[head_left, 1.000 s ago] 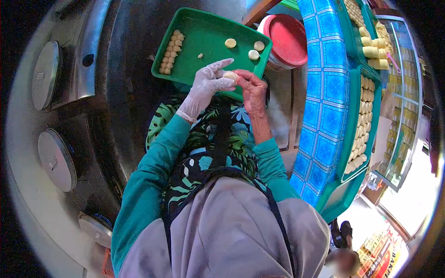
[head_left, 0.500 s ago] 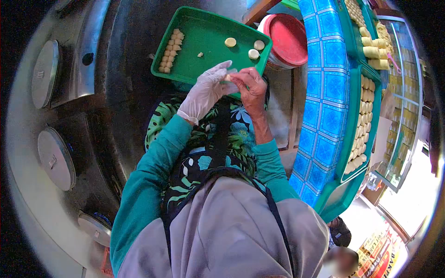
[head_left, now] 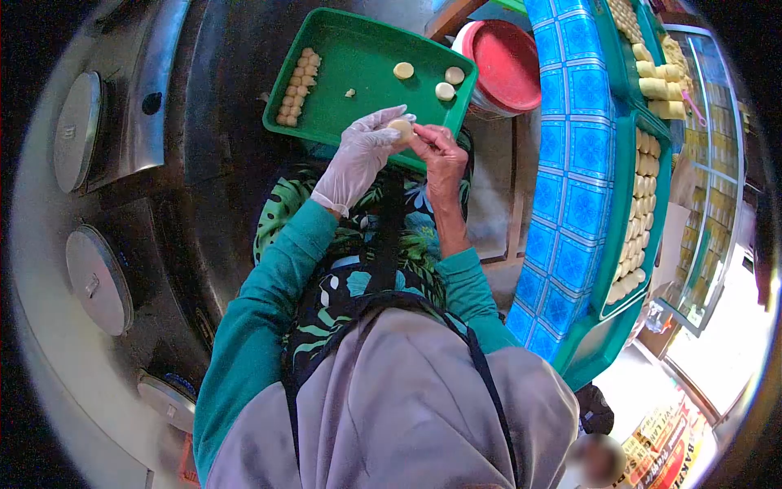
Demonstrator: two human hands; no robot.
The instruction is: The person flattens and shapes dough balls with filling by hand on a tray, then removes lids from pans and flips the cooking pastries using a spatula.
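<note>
Your gloved left hand [head_left: 358, 155] pinches dough round [head_left: 401, 129] above near edge of green tray [head_left: 366, 57] — cradled, seemingly, so your bare right fingertips [head_left: 423, 137] can press its rim.

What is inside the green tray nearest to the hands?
The tray holds packed small dough balls at left, a tiny scrap and three round dough pieces toward the right. Whatever the left hand and right hand cover cannot be seen.

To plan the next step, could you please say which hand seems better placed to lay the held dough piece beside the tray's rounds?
Probably the right hand: its fingertips are at the dough piece and sit nearer the rounds, though the left hand grips the piece.
</note>
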